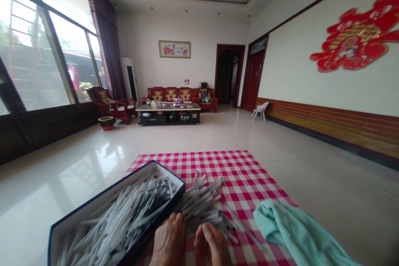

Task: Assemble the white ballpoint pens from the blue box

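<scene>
Looking down at a pink-and-white gingham cloth (249, 183) spread on the glossy tiled floor (62, 166), I see my left hand (169, 241) and right hand (212, 245) side by side at the near edge of a loose heap of slim plastic tubes (199, 203) (pen parts, by the look of them, though they are too small here to say for sure). My left fingers (176, 222) and right fingers (207, 230) curve down against the heap, but I cannot tell whether either hand is actually gripping any tubes. The heap lies on the cloth, just beside the corner of a long blue-rimmed box (106, 193) with a white inside, which is crammed with many more tubes lying jumbled, some with black ends. My left hand is close to the box's wall. A few stray tubes slant away from the heap toward a crumpled teal towel (296, 232), which lies on the cloth to my right, near my right hand but not touching it. Far ahead, a coffee table (168, 107) stands before a red sofa (170, 93).
</scene>
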The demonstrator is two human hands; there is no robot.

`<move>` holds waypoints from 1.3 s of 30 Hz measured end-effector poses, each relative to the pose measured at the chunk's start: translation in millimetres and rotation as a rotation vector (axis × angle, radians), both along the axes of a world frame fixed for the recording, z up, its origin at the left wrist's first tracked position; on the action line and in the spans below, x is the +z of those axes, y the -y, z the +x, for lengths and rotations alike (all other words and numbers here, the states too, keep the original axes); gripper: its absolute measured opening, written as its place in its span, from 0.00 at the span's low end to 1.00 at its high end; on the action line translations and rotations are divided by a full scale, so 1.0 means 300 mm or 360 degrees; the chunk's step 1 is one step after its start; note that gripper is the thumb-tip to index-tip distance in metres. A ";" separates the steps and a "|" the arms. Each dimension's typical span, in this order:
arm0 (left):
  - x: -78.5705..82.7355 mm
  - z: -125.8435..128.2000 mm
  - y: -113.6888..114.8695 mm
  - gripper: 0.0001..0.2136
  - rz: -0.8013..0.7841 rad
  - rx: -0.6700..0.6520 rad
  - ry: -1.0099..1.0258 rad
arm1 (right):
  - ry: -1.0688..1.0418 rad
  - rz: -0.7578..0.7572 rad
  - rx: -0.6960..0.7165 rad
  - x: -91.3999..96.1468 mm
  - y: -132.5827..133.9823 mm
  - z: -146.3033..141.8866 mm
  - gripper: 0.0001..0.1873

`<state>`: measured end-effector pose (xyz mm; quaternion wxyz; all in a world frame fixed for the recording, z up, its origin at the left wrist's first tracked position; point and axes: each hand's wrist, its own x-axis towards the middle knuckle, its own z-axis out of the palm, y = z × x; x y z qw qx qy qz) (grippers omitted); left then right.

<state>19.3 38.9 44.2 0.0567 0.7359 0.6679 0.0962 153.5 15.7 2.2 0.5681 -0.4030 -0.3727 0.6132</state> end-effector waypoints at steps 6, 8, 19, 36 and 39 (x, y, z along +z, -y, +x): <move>-0.008 -0.018 0.032 0.13 0.0125 0.0010 0.0066 | 0.0025 0.0070 0.0012 0.001 -0.004 0.001 0.22; -0.026 -0.032 0.046 0.11 0.0264 -0.0036 0.0177 | 0.0042 0.0113 -0.0009 0.005 -0.006 0.001 0.20; -0.190 0.020 0.065 0.13 0.0790 -0.0421 0.0903 | 0.0009 0.0028 -0.0159 0.043 -0.002 0.015 0.21; -0.126 0.007 0.114 0.12 0.0569 -0.0387 0.1208 | 0.0098 0.0089 -0.0068 0.041 0.017 0.019 0.12; -0.135 0.019 0.118 0.11 0.0487 -0.0314 0.1164 | 0.0098 0.0079 -0.0060 0.040 0.020 0.019 0.12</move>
